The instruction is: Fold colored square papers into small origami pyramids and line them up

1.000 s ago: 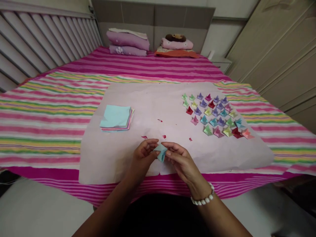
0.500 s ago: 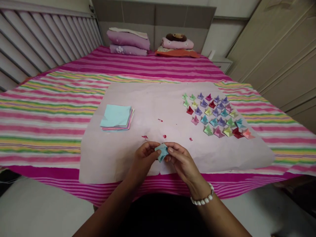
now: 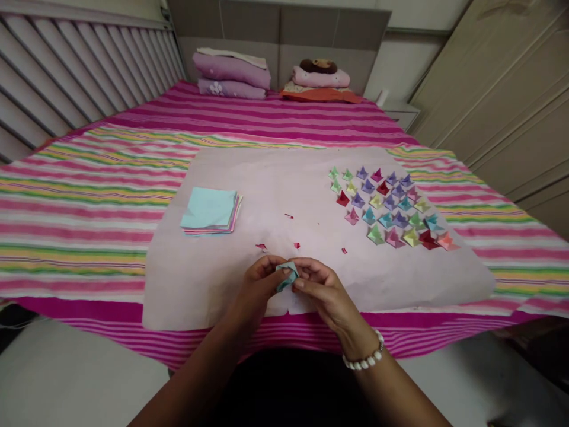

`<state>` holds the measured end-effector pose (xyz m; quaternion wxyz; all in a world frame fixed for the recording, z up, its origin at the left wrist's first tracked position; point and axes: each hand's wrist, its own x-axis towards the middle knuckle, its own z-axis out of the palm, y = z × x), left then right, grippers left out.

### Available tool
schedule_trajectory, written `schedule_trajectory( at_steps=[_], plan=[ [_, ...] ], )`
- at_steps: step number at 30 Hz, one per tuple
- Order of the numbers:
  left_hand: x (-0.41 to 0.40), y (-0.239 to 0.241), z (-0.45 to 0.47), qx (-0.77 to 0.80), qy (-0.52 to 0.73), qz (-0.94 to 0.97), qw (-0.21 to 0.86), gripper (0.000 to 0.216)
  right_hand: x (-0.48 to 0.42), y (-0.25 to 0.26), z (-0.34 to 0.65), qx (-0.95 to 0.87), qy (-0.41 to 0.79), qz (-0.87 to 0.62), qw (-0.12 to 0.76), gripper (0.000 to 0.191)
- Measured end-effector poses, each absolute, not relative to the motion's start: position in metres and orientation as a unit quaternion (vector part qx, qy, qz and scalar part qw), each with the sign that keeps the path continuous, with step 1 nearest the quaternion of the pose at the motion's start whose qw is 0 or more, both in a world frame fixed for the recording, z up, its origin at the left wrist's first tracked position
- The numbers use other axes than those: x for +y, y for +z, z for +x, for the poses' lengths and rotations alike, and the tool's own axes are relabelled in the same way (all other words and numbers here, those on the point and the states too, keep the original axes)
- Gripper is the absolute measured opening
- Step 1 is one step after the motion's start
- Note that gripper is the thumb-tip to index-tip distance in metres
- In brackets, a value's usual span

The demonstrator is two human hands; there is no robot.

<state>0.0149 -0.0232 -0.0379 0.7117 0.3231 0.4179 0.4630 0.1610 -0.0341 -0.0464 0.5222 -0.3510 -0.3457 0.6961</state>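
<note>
A small folded piece of light blue paper is pinched between my two hands, above the near edge of a large pale sheet. My left hand grips its left side, thumb lying across the front. On the other side, the thumb and fingers of my right hand hold the right edge; part of the paper is hidden behind the fingers. Small red paper scraps lie just beyond my hands. Rows of folded paper pieces in many colours stand on the sheet's right side.
A stack of square coloured papers, light blue on top, lies at the sheet's left. Beneath everything is a bed with a striped cover. Folded purple bedding and a pink pile sit by the headboard. Slatted rails border the left.
The blue paper has turned and shifted slightly left in my hands. My right thumb has slid lower along its edge. The stack and the folded pieces stay in place.
</note>
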Motion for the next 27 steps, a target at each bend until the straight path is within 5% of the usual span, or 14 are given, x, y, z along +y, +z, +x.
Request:
schedule_trajectory(
  at_steps=[22, 27],
  plan=[
    [-0.0244, -0.0409, 0.0118, 0.376, 0.492, 0.310, 0.722, 0.016, -0.0322, -0.0464, 0.1603, -0.330, 0.687, -0.365, 0.535, 0.025],
    [-0.0228, -0.0399, 0.0146, 0.428, 0.524, 0.253, 0.692, 0.043, -0.0344, -0.0526, 0.1563, -0.335, 0.692, -0.344, 0.540, 0.052]
  ],
)
